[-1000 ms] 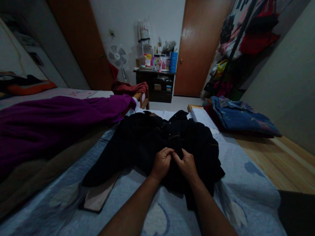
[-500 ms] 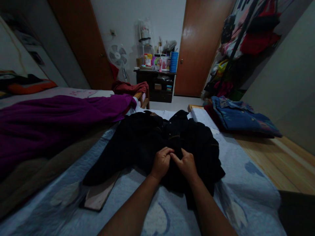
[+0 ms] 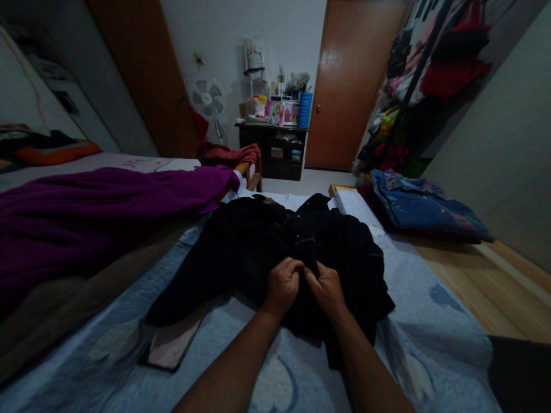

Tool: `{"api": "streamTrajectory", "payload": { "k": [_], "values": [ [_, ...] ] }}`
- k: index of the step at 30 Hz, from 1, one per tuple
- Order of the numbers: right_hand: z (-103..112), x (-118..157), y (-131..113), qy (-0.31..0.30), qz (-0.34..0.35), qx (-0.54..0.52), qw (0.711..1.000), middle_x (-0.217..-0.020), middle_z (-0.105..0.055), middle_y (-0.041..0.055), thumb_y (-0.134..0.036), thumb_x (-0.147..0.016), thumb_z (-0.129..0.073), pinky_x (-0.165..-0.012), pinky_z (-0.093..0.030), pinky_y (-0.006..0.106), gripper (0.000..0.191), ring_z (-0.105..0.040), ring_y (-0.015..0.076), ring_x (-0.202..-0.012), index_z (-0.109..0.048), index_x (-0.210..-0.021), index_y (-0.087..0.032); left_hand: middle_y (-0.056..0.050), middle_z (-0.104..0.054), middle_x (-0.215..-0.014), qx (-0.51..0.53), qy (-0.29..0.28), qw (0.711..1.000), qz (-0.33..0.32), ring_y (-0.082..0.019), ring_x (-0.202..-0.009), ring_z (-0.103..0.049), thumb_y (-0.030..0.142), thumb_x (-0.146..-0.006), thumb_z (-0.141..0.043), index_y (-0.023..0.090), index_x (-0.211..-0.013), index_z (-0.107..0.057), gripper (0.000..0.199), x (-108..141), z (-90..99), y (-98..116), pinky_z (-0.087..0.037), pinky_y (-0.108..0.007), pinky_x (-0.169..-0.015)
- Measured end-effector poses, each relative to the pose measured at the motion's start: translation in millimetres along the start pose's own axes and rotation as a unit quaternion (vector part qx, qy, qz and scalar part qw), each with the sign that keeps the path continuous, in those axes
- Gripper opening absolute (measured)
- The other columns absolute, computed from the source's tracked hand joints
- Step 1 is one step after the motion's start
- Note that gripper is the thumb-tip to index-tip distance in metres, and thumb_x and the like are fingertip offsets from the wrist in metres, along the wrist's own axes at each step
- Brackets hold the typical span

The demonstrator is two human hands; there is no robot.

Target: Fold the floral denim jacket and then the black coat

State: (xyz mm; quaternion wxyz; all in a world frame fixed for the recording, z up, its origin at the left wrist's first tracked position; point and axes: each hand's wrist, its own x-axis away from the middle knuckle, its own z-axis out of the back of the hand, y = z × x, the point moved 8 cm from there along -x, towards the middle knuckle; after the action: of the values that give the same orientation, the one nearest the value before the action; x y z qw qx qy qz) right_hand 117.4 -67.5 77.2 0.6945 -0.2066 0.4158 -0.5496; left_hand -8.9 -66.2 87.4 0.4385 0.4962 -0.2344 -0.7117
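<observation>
A black jacket (image 3: pixel 241 246) with a collar and small metal snaps or buttons lies spread on the bed, its collar pointing away from me. Both hands pinch its front edge near the middle. My left hand (image 3: pixel 283 284) is closed on the cloth, thumb and forefinger together. Close beside it, my right hand (image 3: pixel 326 287) grips the same front strip, the fingertips nearly touching the left ones. What lies between the fingertips is too dark and small to make out. Under the left sleeve a flat pale board-like object (image 3: pixel 174 344) with a dark edge sticks out.
The bed has a blue patterned sheet (image 3: pixel 430 321). At left lies a purple blanket (image 3: pixel 107 201). A folded denim jacket (image 3: pixel 422 201) rests on a wooden surface (image 3: pixel 486 281) at right. Beyond stand a white fan (image 3: pixel 208 98), a dark cabinet (image 3: pixel 275 152) and a brown door (image 3: pixel 344 86).
My fingertips have shifted slightly along the jacket's front edge, the right thumb moving a little right. The jacket lies almost as before.
</observation>
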Motion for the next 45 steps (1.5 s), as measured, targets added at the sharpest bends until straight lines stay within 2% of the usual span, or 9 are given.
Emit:
{"api": "streamTrajectory", "payload": {
  "k": [10, 14, 17, 25, 32, 36, 39, 43, 45],
  "values": [
    [0.4, 0.1, -1.2, 0.001, -0.009, 0.02, 1.0, -0.07, -0.066, 0.0036, -0.031, -0.089, -0.045, -0.06, -0.039, 0.025, 0.026, -0.062, 0.0181, -0.063, -0.067, -0.083, -0.017, -0.002, -0.063, -0.087, -0.035, 0.051, 0.998, -0.019, -0.016, -0.085, -0.06, 0.001, -0.077, -0.042, 0.019, -0.09, -0.063, 0.031, -0.7, 9.4, 2.2, -0.048, -0.028, -0.08],
    [-1.1, 0.6, -1.6, -0.002, -0.02, 0.018, 1.0, -0.075, -0.068, 0.005, -0.033, -0.089, -0.043, -0.062, -0.041, 0.026, 0.028, -0.064, 0.0195, -0.068, -0.066, -0.088, -0.018, -0.007, -0.06, -0.114, -0.118, 0.092, 0.988, -0.034, -0.021, -0.108, -0.053, 0.001, -0.079, -0.044, 0.02, -0.106, -0.061, 0.037, -1.6, 17.3, 4.4, -0.043, -0.037, -0.097],
    [1.1, 0.3, -2.2, -0.006, -0.045, 0.023, 0.999, -0.079, -0.068, 0.0051, -0.036, -0.088, -0.047, -0.066, -0.043, 0.027, 0.025, -0.064, 0.0201, -0.071, -0.064, -0.09, -0.018, -0.007, -0.053, -0.133, -0.19, 0.074, 0.978, -0.036, -0.024, -0.116, -0.046, 0.002, -0.08, -0.048, 0.021, -0.121, -0.056, 0.045, -4.1, 16.2, 2.5, -0.038, -0.041, -0.103],
    [40.8, -30.8, -26.0, 0.077, -0.075, 0.116, 0.988, -0.094, -0.064, 0.009, -0.05, -0.082, -0.055, -0.071, -0.046, 0.032, 0.039, -0.062, 0.0225, -0.083, -0.055, -0.105, -0.018, -0.004, -0.066, -0.101, -0.257, -0.014, 0.966, 0.005, -0.022, -0.094, -0.052, 0.01, -0.085, -0.053, 0.022, -0.103, -0.063, 0.024, -8.3, 7.0, -8.9, -0.042, -0.037, -0.085],
    [20.6, -72.9, -30.6, 0.067, -0.107, 0.251, 0.96, -0.101, -0.063, 0.0149, -0.049, -0.078, -0.063, -0.067, -0.044, 0.034, 0.045, -0.063, 0.0282, -0.085, -0.055, -0.108, -0.017, -0.003, -0.066, -0.093, -0.283, -0.037, 0.959, -0.003, -0.023, -0.091, -0.052, 0.012, -0.08, -0.056, 0.022, -0.095, -0.064, 0.019, -6.6, 10.8, 1.1, -0.038, -0.039, -0.082],
    [17.3, -73.9, -13.7, 0.088, -0.072, 0.214, 0.97, -0.097, -0.066, 0.0099, -0.03, -0.08, -0.06, -0.068, -0.044, 0.031, 0.029, -0.064, 0.0237, -0.083, -0.057, -0.108, -0.02, -0.004, -0.067, -0.094, -0.298, -0.051, 0.953, -0.003, -0.024, -0.092, -0.052, 0.013, -0.076, -0.058, 0.023, -0.105, -0.063, 0.03, -4.3, 11.8, 2.2, -0.037, -0.039, -0.082],
    [26.7, -66.9, 2.4, 0.128, -0.063, 0.155, 0.977, -0.09, -0.068, 0.0082, -0.029, -0.085, -0.051, -0.07, -0.045, 0.031, 0.023, -0.064, 0.0225, -0.08, -0.061, -0.103, -0.019, -0.004, -0.068, -0.094, -0.317, -0.043, 0.947, 0.008, -0.024, -0.091, -0.054, 0.018, -0.079, -0.058, 0.021, -0.109, -0.063, 0.03, -5.5, 15.1, 0.8, -0.037, -0.039, -0.082],
    [33.4, -58.4, 10.6, 0.167, -0.034, 0.09, 0.981, -0.091, -0.069, 0.0098, -0.035, -0.087, -0.048, -0.076, -0.047, 0.033, 0.028, -0.064, 0.0227, -0.084, -0.064, -0.101, -0.017, -0.006, -0.067, -0.08, -0.384, -0.061, 0.921, 0.03, -0.025, -0.086, -0.055, 0.025, -0.089, -0.05, 0.02, -0.084, -0.067, 0.018, -13.1, 16.3, 2.3, -0.038, -0.041, -0.079],
    [33.3, -55.4, 12.6, 0.181, -0.029, 0.066, 0.981, -0.092, -0.069, 0.01, -0.036, -0.087, -0.047, -0.078, -0.047, 0.033, 0.029, -0.064, 0.0226, -0.085, -0.064, -0.1, -0.016, -0.007, -0.067, -0.085, -0.416, -0.06, 0.907, 0.021, -0.026, -0.092, -0.055, 0.025, -0.089, -0.052, 0.021, -0.079, -0.066, 0.017, -20.0, 15.9, 10.4, -0.038, -0.043, -0.084]
  ]
}}
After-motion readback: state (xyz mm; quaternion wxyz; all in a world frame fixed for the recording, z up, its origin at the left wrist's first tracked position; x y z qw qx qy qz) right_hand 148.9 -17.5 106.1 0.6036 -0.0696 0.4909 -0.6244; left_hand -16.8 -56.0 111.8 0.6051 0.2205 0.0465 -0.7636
